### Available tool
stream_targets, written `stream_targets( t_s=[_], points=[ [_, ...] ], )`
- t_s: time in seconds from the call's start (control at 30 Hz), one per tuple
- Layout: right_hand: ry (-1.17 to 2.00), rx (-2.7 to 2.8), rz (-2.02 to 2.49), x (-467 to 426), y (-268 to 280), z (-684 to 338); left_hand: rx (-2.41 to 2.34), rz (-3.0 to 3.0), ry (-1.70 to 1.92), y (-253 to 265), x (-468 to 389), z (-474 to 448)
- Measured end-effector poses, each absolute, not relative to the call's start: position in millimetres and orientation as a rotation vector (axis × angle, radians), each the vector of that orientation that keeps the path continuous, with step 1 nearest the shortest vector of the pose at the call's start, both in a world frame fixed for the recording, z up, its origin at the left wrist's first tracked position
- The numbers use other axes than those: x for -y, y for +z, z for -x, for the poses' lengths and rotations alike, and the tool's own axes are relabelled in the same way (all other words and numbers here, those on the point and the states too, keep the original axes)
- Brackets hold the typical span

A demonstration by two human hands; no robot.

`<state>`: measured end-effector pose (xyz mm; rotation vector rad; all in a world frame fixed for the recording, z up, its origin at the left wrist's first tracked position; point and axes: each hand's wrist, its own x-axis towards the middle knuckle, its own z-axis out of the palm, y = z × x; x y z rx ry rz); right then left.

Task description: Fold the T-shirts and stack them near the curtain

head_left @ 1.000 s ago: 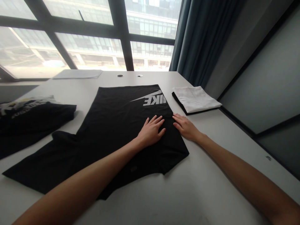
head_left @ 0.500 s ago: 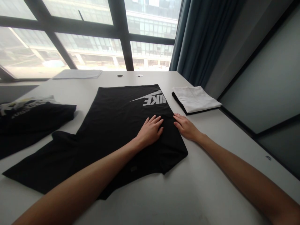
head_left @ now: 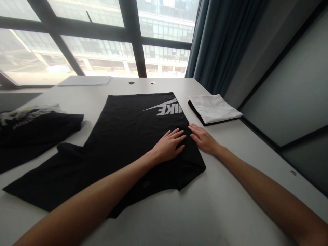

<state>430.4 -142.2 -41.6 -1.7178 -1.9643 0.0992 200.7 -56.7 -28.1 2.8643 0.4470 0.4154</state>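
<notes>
Black and lightly creased, the shirt [head_left: 128,130] lies across the middle of the white tabletop [head_left: 194,218], its white print [head_left: 168,110] cut off at the right edge. The left hand [head_left: 169,146] rests on it, fingers [head_left: 179,138] open and slightly spread; the right hand [head_left: 204,140], fingers outstretched, touches that edge. Dark clothing [head_left: 38,136] lies left, folded white cloth [head_left: 215,108] right; window [head_left: 102,51] and curtain [head_left: 212,44] stand beyond.
</notes>
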Motion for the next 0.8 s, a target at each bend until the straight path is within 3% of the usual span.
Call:
stream_targets(
  t_s=[0.23, 0.37, 0.53, 0.8],
  points=[
    [0.105, 2.014, 1.81, 141.3, -44.7, -430.7, -0.455, -2.861, 0.426, -25.8, 53.9, -199.1],
    [0.108, 2.016, 1.816, 141.2, -43.8, -430.6, -0.091, -2.767, 0.593, -7.5, 66.5, -196.8],
    [0.104, 2.023, 1.815, 141.3, -42.5, -430.1, 0.461, -2.617, 0.29, 5.2, 89.7, -193.2],
    [0.105, 2.016, 1.814, 141.8, -41.9, -428.8, 0.418, -2.593, 0.065, -4.4, 94.3, -193.3]
  ],
)
